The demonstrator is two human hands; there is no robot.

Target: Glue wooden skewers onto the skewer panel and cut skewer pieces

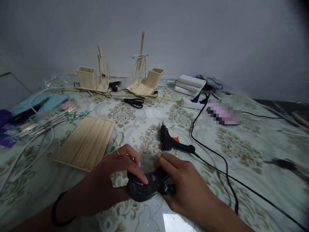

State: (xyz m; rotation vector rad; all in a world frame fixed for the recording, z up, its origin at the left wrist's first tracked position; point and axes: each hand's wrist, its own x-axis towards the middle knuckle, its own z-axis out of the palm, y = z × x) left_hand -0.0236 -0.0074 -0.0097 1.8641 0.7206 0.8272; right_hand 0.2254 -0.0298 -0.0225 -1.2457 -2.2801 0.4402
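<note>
Between my two hands, low over the table's near side, is a black rounded object (143, 187) with smooth curved parts; its kind is unclear. The fingers and thumb of my left hand (108, 180) close around its left end, one finger pressing on the top. My right hand (184, 183) is wrapped round the other end and hides part of it. Just beyond the right hand lies a black glue gun (166, 140), nozzle pointing away, its cord running off to the right. A flat panel of thin wooden sticks (87, 143) rests left of my hands.
Two stick-built models (87, 78) stand at the back, with a second glue gun (114, 85) between them. Black scissors (134, 102) lie in front. Bundled sticks in plastic (51, 120) are at left. Cables run from a white power strip (189, 102) across the right side.
</note>
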